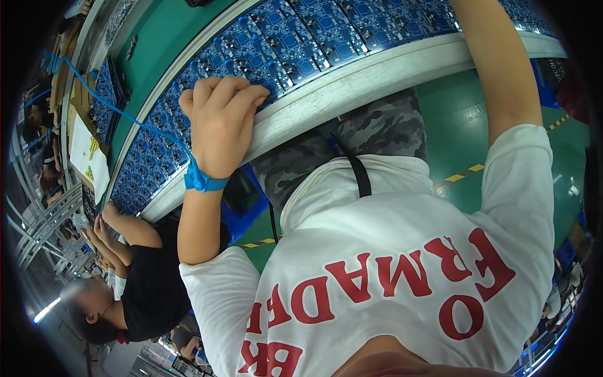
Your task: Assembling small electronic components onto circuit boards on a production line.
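Blue circuit boards (295, 47) carrying many small parts lie in a long row along a rail-edged bench. Over the near edge of this row is my left hand (223, 119), its back toward me and its fingers bent down onto the boards. The fingertips are hidden, so whatever they pinch does not show. A blue wrist strap (206, 181) with a coiled cord circles my left wrist. My right forearm (502, 63) reaches across the rail at the upper right and leaves the picture at the top; the right hand is out of sight.
A pale rail (352, 78) runs between me and the boards. The blue cord (113, 107) stretches left across the bench. Beyond lie a green surface (166, 41) and white paper (85, 154) with small yellow parts. A co-worker in black (154, 283) works close on my left.
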`<state>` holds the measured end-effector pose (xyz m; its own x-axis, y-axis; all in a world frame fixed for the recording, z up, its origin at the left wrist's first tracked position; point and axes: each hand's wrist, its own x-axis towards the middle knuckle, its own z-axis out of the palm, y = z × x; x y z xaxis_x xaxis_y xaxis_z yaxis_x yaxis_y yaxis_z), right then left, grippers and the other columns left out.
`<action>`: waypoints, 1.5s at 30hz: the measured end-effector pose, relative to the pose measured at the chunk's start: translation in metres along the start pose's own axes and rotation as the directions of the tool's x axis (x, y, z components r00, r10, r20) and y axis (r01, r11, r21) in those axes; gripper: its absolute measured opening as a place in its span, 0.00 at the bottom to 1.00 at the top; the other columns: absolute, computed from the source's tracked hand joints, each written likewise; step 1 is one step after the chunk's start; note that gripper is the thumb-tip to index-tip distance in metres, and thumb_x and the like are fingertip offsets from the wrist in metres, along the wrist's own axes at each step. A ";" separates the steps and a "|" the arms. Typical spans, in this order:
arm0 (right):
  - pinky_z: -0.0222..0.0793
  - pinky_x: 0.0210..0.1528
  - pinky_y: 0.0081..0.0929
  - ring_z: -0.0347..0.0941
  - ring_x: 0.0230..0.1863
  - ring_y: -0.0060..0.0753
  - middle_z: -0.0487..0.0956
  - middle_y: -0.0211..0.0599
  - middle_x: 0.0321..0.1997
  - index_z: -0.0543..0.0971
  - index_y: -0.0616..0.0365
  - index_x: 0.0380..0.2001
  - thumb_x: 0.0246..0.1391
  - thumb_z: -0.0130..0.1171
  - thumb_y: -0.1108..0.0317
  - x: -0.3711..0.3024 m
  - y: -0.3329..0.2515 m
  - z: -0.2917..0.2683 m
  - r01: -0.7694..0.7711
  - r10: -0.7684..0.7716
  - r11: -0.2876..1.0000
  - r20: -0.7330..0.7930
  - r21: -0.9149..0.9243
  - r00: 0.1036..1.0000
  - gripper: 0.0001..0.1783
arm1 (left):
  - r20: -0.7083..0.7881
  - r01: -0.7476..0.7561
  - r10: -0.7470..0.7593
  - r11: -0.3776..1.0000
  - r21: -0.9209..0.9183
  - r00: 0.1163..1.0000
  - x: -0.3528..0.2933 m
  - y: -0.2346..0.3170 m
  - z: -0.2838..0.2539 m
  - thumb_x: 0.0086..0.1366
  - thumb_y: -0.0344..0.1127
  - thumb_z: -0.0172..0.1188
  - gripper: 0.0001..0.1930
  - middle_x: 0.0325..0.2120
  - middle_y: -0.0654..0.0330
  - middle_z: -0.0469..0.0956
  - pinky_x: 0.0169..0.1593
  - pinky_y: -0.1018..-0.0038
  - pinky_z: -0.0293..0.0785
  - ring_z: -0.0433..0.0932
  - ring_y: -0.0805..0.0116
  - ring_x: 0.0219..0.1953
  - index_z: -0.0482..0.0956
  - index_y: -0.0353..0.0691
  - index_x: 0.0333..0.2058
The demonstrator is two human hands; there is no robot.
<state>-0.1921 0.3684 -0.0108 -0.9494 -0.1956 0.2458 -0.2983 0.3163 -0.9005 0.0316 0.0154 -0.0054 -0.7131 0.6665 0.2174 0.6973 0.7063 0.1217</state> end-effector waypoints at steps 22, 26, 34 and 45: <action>0.72 0.35 0.23 0.76 0.30 0.22 0.81 0.33 0.28 0.82 0.64 0.34 0.51 0.63 0.72 -0.026 -0.001 0.008 0.045 -0.033 0.998 -0.238 0.045 0.971 0.07 | -0.203 0.163 -0.105 0.941 0.296 0.974 0.164 -0.108 0.004 0.51 0.37 0.65 0.05 0.27 0.57 0.79 0.40 0.58 0.70 0.76 0.53 0.36 0.85 0.44 0.23; 0.72 0.34 0.22 0.76 0.30 0.22 0.81 0.33 0.28 0.82 0.63 0.35 0.52 0.63 0.73 -0.020 0.000 0.013 0.116 -0.111 0.993 -0.239 0.008 0.965 0.08 | -0.222 0.105 -0.053 0.967 0.232 0.974 0.164 -0.142 0.009 0.50 0.37 0.65 0.05 0.26 0.58 0.78 0.41 0.58 0.69 0.76 0.53 0.37 0.84 0.44 0.22; 0.72 0.35 0.23 0.76 0.30 0.22 0.81 0.33 0.28 0.82 0.63 0.34 0.51 0.63 0.73 -0.023 0.005 0.012 0.119 -0.124 0.992 -0.250 -0.035 0.960 0.07 | -0.180 0.286 -0.309 0.947 -0.144 0.934 0.147 -0.124 0.002 0.50 0.39 0.66 0.06 0.29 0.58 0.80 0.43 0.54 0.69 0.76 0.53 0.39 0.85 0.45 0.26; 0.73 0.38 0.25 0.77 0.31 0.25 0.82 0.35 0.29 0.82 0.63 0.31 0.50 0.63 0.71 -0.029 0.004 0.013 0.117 -0.167 0.977 -0.302 -0.177 0.939 0.07 | 0.076 0.369 -0.422 0.674 -0.640 0.903 -0.027 -0.041 -0.020 0.59 0.26 0.65 0.07 0.31 0.59 0.83 0.39 0.78 0.73 0.78 0.74 0.32 0.83 0.32 0.37</action>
<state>-0.1645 0.3632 -0.0264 -0.8710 0.0434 0.4894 -0.4202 0.4502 -0.7879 0.0235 -0.0362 0.0033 -0.9440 0.3221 0.0712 0.2531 0.5691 0.7823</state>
